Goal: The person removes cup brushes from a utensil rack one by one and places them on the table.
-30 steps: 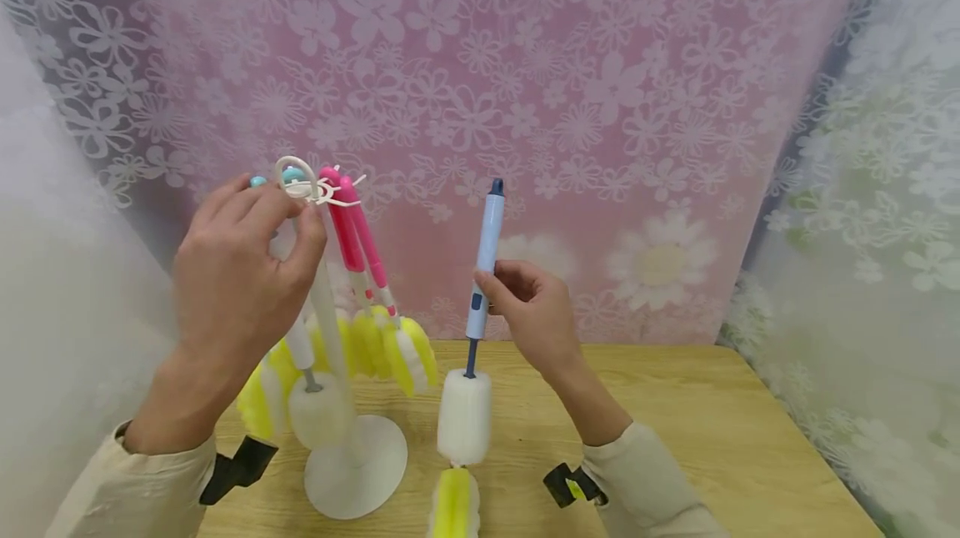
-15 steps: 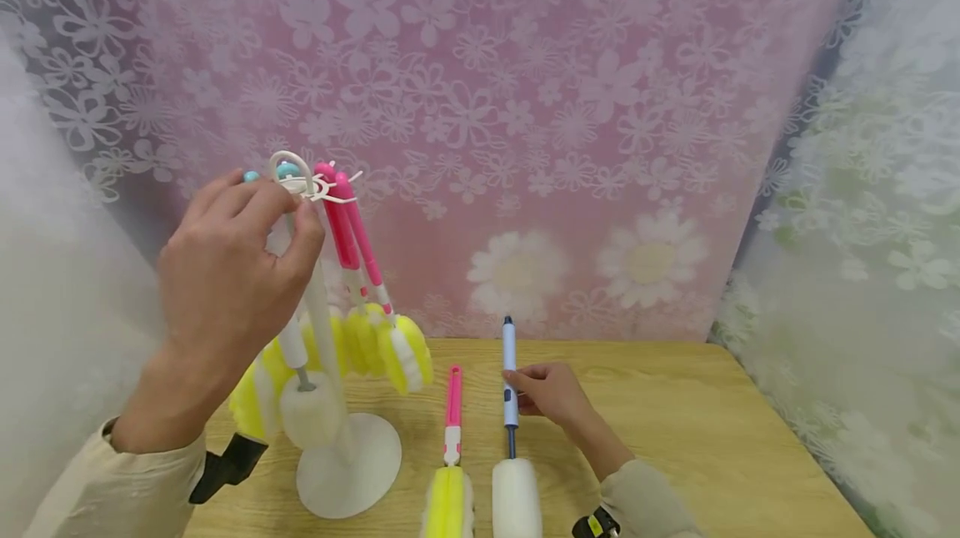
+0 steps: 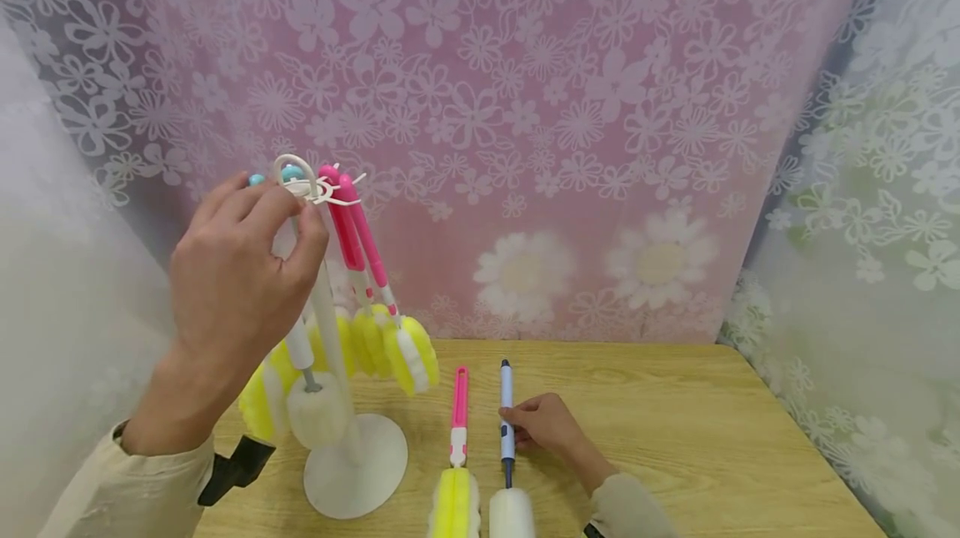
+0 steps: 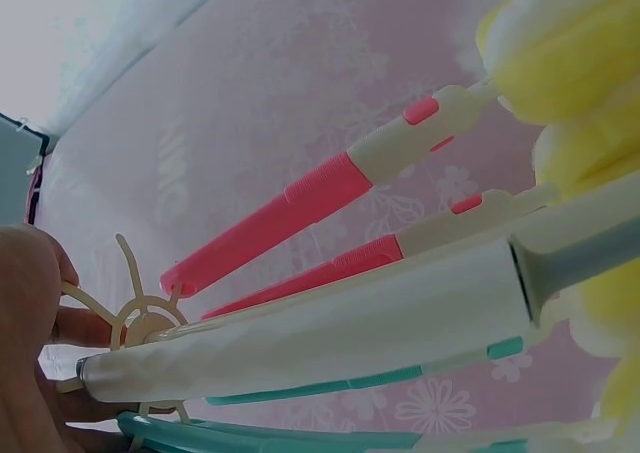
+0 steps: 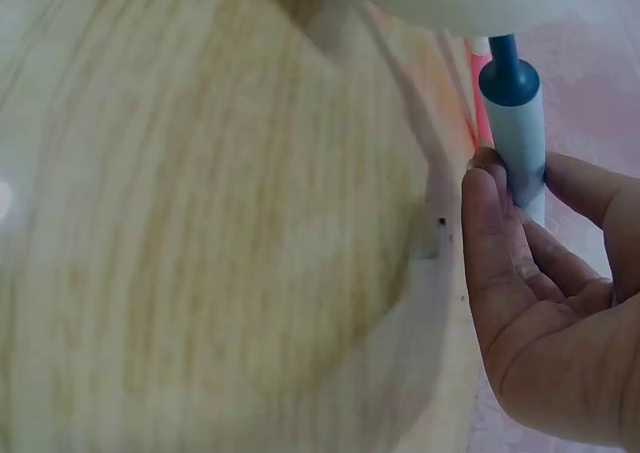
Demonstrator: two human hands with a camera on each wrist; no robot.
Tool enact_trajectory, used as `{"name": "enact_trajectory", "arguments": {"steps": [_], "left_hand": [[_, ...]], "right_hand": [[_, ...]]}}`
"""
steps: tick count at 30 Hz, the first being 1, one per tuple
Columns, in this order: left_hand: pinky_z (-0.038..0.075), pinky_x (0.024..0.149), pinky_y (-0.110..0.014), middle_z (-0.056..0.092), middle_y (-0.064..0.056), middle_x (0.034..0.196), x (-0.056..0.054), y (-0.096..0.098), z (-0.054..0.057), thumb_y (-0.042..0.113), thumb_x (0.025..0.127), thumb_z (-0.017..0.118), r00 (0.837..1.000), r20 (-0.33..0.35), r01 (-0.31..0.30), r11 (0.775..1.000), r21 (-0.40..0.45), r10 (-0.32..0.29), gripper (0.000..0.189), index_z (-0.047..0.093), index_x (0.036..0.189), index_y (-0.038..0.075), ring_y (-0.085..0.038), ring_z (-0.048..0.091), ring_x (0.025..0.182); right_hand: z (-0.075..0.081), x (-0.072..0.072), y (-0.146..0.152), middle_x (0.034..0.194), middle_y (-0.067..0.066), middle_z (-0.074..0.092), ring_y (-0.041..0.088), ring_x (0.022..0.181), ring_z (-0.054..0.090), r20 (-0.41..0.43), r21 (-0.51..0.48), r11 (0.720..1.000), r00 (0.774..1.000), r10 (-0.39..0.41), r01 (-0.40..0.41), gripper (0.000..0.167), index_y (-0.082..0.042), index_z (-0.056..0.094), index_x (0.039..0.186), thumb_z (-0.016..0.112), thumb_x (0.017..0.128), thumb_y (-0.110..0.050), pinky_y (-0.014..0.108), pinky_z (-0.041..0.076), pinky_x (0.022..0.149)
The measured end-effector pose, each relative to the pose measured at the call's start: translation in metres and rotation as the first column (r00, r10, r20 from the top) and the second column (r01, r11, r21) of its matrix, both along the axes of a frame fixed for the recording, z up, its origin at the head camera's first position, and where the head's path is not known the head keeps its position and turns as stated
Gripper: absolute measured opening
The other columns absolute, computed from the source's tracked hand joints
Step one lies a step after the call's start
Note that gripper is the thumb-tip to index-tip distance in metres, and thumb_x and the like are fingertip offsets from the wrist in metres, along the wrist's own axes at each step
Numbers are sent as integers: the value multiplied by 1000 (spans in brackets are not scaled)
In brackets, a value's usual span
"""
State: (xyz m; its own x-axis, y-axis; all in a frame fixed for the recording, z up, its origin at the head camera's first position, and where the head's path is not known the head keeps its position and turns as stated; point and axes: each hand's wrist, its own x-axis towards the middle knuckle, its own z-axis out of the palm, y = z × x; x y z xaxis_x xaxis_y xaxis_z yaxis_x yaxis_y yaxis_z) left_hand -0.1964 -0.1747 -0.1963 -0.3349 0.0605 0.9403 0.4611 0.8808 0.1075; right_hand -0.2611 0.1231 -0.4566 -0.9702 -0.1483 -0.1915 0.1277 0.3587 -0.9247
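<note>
From my distance, I saw the right hand (image 3: 551,425) pinching the blue-handled brush (image 3: 507,448) by its handle, low at the wooden table (image 3: 675,438) and just to the right of the pink-handled brush (image 3: 458,444); whether it touched the wood, I could not tell. The left hand (image 3: 236,263) was grasping the white stand (image 3: 327,329) at its top, near the hooks where several brushes (image 3: 411,354) hung.
</note>
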Motion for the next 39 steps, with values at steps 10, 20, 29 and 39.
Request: {"name": "enact_trajectory", "arguments": {"steps": [10, 20, 29, 39], "left_hand": [[37, 104, -43, 70, -18, 98, 2, -1, 0, 27, 92, 46, 1000, 17, 0, 1000, -12, 0, 34, 68, 90, 2, -39, 56, 110], [36, 105, -43, 70, -17, 98, 1, 0, -1, 26, 91, 46, 1000, 22, -4, 1000, -7, 4, 33, 68, 89, 2, -38, 57, 107], [35, 106, -41, 70, -16, 96, 1, 0, 0, 25, 91, 46, 1000, 25, -4, 1000, -7, 4, 32, 67, 86, 2, -38, 57, 105], [31, 108, -38, 70, -17, 95, 3, 1, 2, 22, 91, 46, 999, 33, 5, 1000, -25, -4, 31, 67, 87, 0, -37, 59, 102]], "right_hand": [[-8, -2, -5, 71, 4, 66, 12, 62, 63, -14, 48, 999, 1000, -8, 8, 26, 7, 70, 95, 67, 89, -18, 29, 55, 57], [-13, -4, -5, 70, 5, 65, 12, 62, 63, -45, 93, 996, 999, 3, 1, 24, 6, 69, 91, 67, 88, -18, 28, 56, 58], [-11, -3, -6, 69, 4, 64, 12, 61, 62, -65, 111, 994, 998, 26, -19, 23, 4, 69, 89, 67, 89, -19, 29, 55, 57], [-11, -1, -5, 67, 3, 64, 16, 60, 63, -124, 184, 982, 990, 68, -44, 23, 1, 69, 85, 66, 90, -22, 30, 54, 55]]}}
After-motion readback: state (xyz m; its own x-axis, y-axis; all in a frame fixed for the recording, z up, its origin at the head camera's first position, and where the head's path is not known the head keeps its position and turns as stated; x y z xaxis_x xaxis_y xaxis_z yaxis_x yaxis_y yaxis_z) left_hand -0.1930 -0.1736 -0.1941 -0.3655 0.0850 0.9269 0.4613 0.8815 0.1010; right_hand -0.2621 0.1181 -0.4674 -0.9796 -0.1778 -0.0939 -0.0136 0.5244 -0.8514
